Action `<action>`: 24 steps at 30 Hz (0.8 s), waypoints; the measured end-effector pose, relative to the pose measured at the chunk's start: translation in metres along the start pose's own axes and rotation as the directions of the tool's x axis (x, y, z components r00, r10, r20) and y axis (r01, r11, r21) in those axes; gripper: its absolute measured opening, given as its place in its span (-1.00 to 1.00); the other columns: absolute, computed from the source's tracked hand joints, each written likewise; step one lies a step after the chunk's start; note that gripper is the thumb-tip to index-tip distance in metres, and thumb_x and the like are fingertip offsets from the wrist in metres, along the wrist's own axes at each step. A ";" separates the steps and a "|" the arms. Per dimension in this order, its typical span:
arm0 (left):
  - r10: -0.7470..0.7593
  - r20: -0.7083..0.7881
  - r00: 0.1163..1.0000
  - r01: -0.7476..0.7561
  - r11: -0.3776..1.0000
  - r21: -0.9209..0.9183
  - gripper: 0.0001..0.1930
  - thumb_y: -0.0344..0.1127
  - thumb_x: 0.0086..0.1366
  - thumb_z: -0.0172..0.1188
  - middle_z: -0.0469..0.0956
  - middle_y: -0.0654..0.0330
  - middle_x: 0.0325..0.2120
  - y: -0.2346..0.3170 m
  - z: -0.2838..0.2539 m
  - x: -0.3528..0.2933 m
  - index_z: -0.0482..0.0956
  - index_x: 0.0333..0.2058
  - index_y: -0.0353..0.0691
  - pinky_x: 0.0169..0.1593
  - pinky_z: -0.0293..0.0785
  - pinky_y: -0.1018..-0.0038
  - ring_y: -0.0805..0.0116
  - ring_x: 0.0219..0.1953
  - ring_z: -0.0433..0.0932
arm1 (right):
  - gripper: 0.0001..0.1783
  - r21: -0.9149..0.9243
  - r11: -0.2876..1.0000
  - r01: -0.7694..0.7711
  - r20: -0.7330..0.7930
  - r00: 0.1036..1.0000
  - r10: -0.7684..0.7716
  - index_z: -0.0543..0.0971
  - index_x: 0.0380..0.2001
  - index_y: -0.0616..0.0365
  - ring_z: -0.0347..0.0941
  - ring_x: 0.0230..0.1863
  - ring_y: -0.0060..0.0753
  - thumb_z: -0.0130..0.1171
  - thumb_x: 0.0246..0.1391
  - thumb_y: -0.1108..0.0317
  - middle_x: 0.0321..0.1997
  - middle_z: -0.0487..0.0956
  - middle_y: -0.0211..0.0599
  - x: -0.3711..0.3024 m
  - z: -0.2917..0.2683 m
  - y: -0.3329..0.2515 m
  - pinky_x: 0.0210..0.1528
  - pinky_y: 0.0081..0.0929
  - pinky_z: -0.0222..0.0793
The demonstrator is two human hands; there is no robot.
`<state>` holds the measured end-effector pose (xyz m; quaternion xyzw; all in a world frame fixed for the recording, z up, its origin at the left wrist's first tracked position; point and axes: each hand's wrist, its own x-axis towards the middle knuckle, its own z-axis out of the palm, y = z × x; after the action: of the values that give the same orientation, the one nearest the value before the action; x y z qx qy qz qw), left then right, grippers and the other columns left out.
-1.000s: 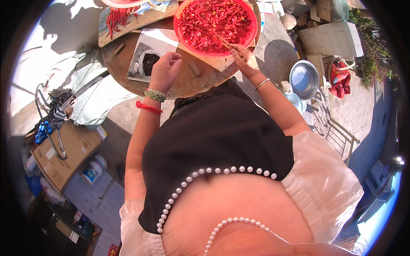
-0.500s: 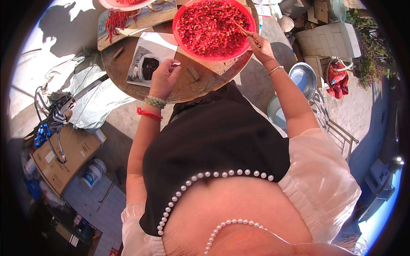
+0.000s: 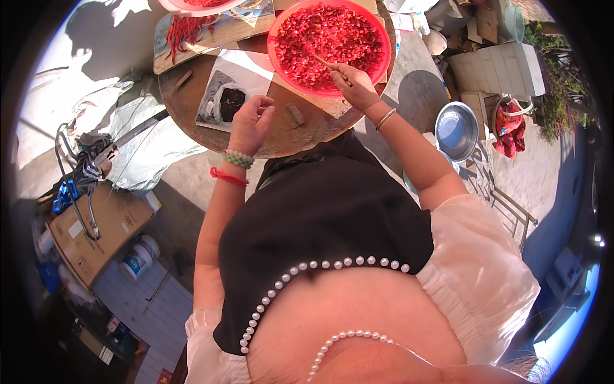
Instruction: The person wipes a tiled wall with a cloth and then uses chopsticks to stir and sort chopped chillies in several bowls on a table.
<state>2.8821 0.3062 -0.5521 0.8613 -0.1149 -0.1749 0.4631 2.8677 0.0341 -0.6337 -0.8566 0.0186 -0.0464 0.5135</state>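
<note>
Thin wooden chopsticks (image 3: 329, 64) are held in my right hand (image 3: 356, 88), its fingers closed round them over the near rim of a pink-red basin (image 3: 387, 57). Their tips reach into the chopped red chillies (image 3: 320, 35) that fill it. My left hand (image 3: 251, 123) hovers above the round table's front part, fingers loosely curled and a little apart, with nothing visible in it. Beside that hand lies an opened white plastic bag (image 3: 213, 102) with dark contents (image 3: 231, 101), on a printed sheet (image 3: 252, 64).
A board (image 3: 220, 41) with whole red chillies (image 3: 182, 35) and another pink basin (image 3: 211, 9) stand at the table's far left. A small block (image 3: 295, 115) lies near the front edge. Metal basin (image 3: 456, 131) at right; cardboard box (image 3: 96, 224) at lower left.
My right hand has moved left with the chopsticks, from the basin's right rim to its near side, tips now near the middle. My left hand stays beside the bag. The view has shifted slightly.
</note>
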 end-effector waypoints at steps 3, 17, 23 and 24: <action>-0.010 0.010 1.000 0.010 1.000 0.024 -0.84 -0.39 0.22 0.15 0.58 0.12 -0.39 0.005 0.000 0.000 0.51 -0.23 -0.31 -0.28 0.49 0.48 0.37 -0.38 0.56 | -0.74 0.139 0.986 -0.096 0.104 0.991 0.082 0.54 -0.17 0.14 0.52 -0.34 -0.10 0.08 0.15 0.23 -0.37 0.57 -0.06 -0.009 0.016 -0.025 -0.29 -0.34 0.41; -0.018 0.006 1.000 0.018 0.999 0.033 -0.84 -0.40 0.22 0.14 0.58 0.09 -0.40 0.008 0.001 -0.007 0.50 -0.24 -0.33 -0.27 0.49 0.48 0.35 -0.37 0.58 | -0.70 0.060 0.987 -0.147 -0.198 0.968 0.156 0.56 -0.12 0.10 0.53 -0.34 -0.26 0.08 0.15 0.21 -0.38 0.59 -0.09 0.059 -0.034 0.058 -0.23 -0.41 0.42; 0.018 0.006 1.000 -0.018 0.999 0.040 -0.85 -0.41 0.22 0.15 0.57 0.10 -0.42 0.013 0.004 -0.012 0.50 -0.25 -0.33 -0.28 0.49 0.49 0.36 -0.38 0.58 | -0.66 -0.132 0.982 -0.133 -0.079 0.989 0.123 0.54 -0.13 0.11 0.52 -0.18 0.00 0.05 0.13 0.13 -0.25 0.59 -0.03 0.081 -0.005 0.040 -0.12 -0.23 0.42; 0.026 0.000 1.000 -0.026 0.999 0.040 -0.85 -0.41 0.22 0.14 0.57 0.10 -0.42 0.013 0.003 -0.013 0.50 -0.25 -0.33 -0.28 0.49 0.49 0.36 -0.38 0.58 | -0.67 -0.094 0.992 -0.085 -0.008 0.996 0.085 0.54 -0.14 0.11 0.51 -0.20 0.00 0.04 0.14 0.14 -0.26 0.58 -0.04 0.075 0.003 0.035 -0.13 -0.22 0.42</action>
<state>2.8688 0.3012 -0.5409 0.8688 -0.1293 -0.1665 0.4480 2.9428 0.0142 -0.6613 -0.8783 0.0585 -0.0254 0.4738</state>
